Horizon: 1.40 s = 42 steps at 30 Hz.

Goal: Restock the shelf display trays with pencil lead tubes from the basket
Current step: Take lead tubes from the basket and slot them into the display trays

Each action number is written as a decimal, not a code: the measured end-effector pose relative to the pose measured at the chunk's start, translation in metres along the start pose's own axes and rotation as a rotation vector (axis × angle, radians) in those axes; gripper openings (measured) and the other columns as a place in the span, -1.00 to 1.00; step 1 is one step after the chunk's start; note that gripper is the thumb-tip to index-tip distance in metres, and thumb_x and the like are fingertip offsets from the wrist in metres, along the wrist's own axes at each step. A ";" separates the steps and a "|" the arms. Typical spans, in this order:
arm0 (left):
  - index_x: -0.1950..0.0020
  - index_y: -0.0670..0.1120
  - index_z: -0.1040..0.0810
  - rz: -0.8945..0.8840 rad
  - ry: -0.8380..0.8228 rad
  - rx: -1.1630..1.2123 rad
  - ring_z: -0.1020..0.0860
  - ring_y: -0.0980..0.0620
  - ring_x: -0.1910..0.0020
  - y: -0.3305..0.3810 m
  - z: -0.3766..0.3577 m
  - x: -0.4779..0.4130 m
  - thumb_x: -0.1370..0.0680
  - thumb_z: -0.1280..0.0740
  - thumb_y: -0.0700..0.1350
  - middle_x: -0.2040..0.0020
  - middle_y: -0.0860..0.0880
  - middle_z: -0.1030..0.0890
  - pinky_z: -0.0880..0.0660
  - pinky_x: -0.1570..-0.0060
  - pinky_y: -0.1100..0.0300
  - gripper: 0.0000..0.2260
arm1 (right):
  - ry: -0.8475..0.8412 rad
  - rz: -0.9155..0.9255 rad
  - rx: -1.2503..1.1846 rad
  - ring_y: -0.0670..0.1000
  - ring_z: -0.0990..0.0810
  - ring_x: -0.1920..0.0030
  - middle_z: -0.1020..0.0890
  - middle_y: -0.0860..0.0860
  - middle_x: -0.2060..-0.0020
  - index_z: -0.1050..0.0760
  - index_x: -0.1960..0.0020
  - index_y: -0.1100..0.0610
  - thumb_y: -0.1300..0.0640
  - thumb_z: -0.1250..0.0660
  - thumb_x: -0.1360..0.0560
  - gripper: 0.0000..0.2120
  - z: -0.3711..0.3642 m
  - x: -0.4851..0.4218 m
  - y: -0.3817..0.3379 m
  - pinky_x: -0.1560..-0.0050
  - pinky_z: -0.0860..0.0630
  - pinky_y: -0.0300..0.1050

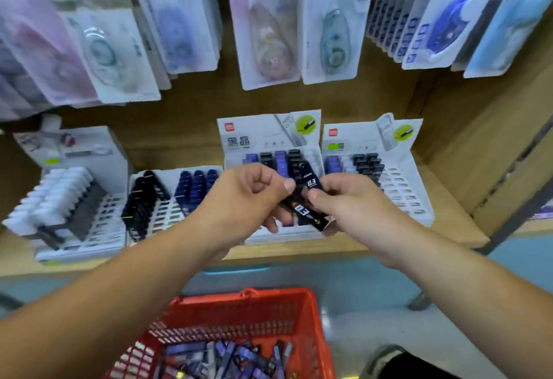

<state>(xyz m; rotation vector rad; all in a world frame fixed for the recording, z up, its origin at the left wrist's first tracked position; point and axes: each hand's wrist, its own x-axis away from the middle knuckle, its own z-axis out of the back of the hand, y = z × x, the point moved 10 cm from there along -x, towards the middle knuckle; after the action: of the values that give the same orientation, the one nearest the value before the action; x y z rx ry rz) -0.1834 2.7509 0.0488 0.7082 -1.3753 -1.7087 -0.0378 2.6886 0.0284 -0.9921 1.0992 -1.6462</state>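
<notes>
Both hands meet over the middle display tray [284,236] on the wooden shelf. My left hand [251,196] holds a small bunch of black pencil lead tubes [306,209], fingers curled under them and thumb on top. My right hand [341,199] pinches one of these black tubes between thumb and fingers. That tray has rows of purple and black tubes at its back. A second tray [410,199] to the right has many bare slots. Below, the red basket [299,313] holds several loose purple and dark tubes [236,357].
Two more trays stand at the left, one with black and blue tubes [167,196], one with white items [59,199]. Packaged correction tapes [269,25] hang above the shelf. A wooden side panel [484,151] closes the shelf at the right. A dark shoe [389,360] shows bottom right.
</notes>
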 end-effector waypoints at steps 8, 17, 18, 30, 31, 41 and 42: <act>-0.01 -0.25 -0.61 0.048 0.221 0.093 -0.68 -0.02 0.35 -0.048 0.107 0.043 -0.52 -0.49 -0.34 0.23 -0.32 -0.65 -0.64 0.28 0.20 -0.88 | -0.105 -0.009 -0.029 0.16 -0.62 0.34 -0.68 0.20 0.12 -0.40 -0.15 0.09 0.40 -0.18 -0.63 -0.76 -0.089 -0.001 -0.036 0.31 -0.55 0.06; -0.05 0.01 -0.64 -0.165 0.505 -0.249 -0.60 0.17 0.25 -0.021 0.230 0.033 -0.55 -0.51 -0.19 0.14 0.00 -0.65 -0.56 0.22 0.38 -0.85 | -0.053 0.010 -0.012 -0.08 -0.50 0.31 -0.55 -0.11 0.32 -0.58 0.09 0.10 -0.04 -0.35 -0.64 -0.76 -0.154 -0.019 -0.055 0.22 -0.50 -0.07; -0.03 0.02 -0.63 -0.172 0.504 -0.290 -0.59 0.18 0.25 -0.022 0.233 0.026 -0.55 -0.51 -0.18 0.14 0.00 -0.66 -0.53 0.23 0.38 -0.86 | -0.022 0.022 -0.015 -0.08 -0.47 0.30 -0.51 -0.14 0.35 -0.61 0.12 0.08 -0.05 -0.38 -0.62 -0.76 -0.157 -0.022 -0.056 0.18 -0.46 -0.10; 0.04 -0.04 -0.71 -0.156 0.349 -0.603 -0.54 0.38 0.30 -0.060 0.231 -0.020 -0.54 -0.51 -0.19 0.24 0.14 -0.64 -0.38 0.32 0.54 -0.94 | 0.099 0.063 -0.247 0.10 -0.75 0.19 -0.76 0.07 0.18 -0.56 -0.01 0.15 0.19 -0.53 -0.51 -0.83 -0.151 -0.048 -0.046 -0.03 -0.70 0.17; 0.03 -0.04 -0.71 -0.169 0.344 -0.637 -0.54 0.36 0.29 -0.057 0.230 -0.021 -0.55 -0.51 -0.18 0.24 0.15 -0.63 -0.38 0.34 0.53 -0.95 | 0.096 0.066 -0.252 0.11 -0.75 0.18 -0.76 0.08 0.18 -0.57 0.00 0.17 0.19 -0.54 -0.50 -0.83 -0.151 -0.049 -0.046 -0.02 -0.70 0.17; 0.02 -0.02 -0.73 -0.200 0.338 -0.690 -0.54 0.36 0.29 -0.059 0.233 -0.028 -0.54 -0.51 -0.18 0.21 0.21 -0.63 -0.42 0.28 0.56 -0.93 | 0.057 0.067 -0.316 0.29 -0.74 0.10 -0.76 0.16 0.16 -0.55 -0.07 0.27 0.23 -0.52 -0.51 -0.78 -0.149 -0.051 -0.041 0.06 -0.71 0.09; 0.02 -0.02 -0.73 -0.198 0.337 -0.690 -0.54 0.37 0.31 -0.059 0.233 -0.028 -0.54 -0.51 -0.18 0.22 0.21 -0.63 -0.40 0.30 0.57 -0.92 | 0.057 0.060 -0.323 0.27 -0.75 0.11 -0.76 0.16 0.16 -0.55 -0.07 0.27 0.23 -0.53 -0.51 -0.78 -0.148 -0.051 -0.040 0.06 -0.71 0.10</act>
<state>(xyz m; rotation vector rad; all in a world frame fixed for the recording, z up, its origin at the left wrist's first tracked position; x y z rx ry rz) -0.3753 2.8985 0.0475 0.6948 -0.4406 -1.9430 -0.1713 2.7796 0.0177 -1.1084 1.4509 -1.4844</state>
